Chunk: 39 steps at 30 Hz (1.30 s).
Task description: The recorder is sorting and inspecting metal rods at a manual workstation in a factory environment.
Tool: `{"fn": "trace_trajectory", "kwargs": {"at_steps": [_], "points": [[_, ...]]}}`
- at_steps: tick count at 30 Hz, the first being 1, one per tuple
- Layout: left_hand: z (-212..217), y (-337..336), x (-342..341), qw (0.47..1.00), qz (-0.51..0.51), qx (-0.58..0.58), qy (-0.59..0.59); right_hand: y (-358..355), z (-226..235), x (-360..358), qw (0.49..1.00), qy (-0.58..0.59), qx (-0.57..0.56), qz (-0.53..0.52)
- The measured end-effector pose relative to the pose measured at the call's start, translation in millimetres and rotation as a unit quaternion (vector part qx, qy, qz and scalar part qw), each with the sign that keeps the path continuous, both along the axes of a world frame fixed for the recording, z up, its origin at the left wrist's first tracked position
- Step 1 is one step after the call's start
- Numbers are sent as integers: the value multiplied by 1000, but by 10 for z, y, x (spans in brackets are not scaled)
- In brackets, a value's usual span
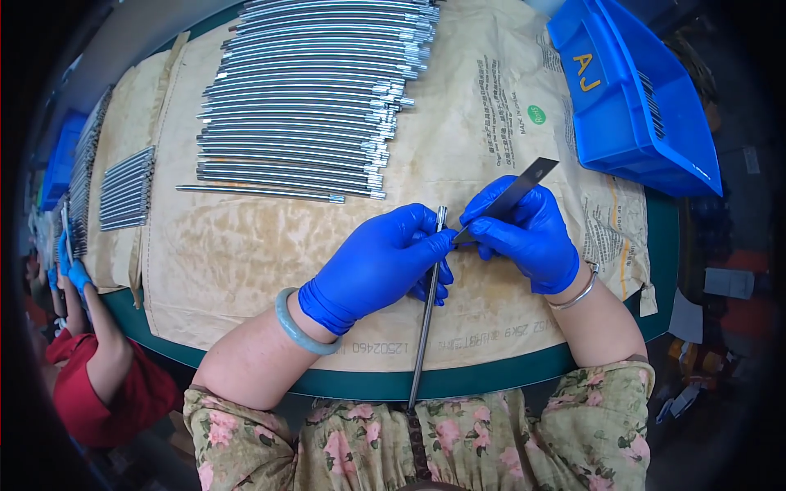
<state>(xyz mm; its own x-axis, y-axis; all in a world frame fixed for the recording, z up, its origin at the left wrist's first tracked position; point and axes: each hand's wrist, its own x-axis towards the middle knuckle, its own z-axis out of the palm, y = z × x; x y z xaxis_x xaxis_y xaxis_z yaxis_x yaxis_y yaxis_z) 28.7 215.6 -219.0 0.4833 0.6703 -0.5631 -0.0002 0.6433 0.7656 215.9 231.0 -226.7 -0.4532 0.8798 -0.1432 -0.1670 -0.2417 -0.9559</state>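
Landmark: the rod row (pixel 303 98) is lying across the paper sheet (pixel 246 270).
Left hand (pixel 381 258): I am pinching the held rod (pixel 425 327) near its upper end, thumb against fingers.
Right hand (pixel 532 239): I am pinching the flat dark blade (pixel 517 190), its lower tip pointing toward the held rod; I cannot tell whether they are touching.
Held rod: slanting toward me, nearer me than the rod row.
Loose rod (pixel 262 193): lying just beside the rod row's near edge.
Small rod group (pixel 127 190): lying left of the rod row.
Progress: I am handling one rod; many are lying unheld, and which are finished is not showing.
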Motion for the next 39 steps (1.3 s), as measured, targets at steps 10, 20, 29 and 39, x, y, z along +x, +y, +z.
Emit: {"fn": "trace_trajectory", "kwargs": {"at_steps": [10, 20, 29, 39], "points": [[102, -15, 42, 1000, 14, -8, -12, 66, 143, 51, 992, -60, -105, -29], [143, 9, 77, 999, -1, -20, -35, 15, 94, 105, 996, -32, -34, -75], [37, 44, 70, 997, 8, -31, -69, 28, -79, 94, 989, -41, 131, -56], [-123, 53, 0, 997, 4, -32, -65, 4, -261, 2, 989, -20, 140, -35]]}}
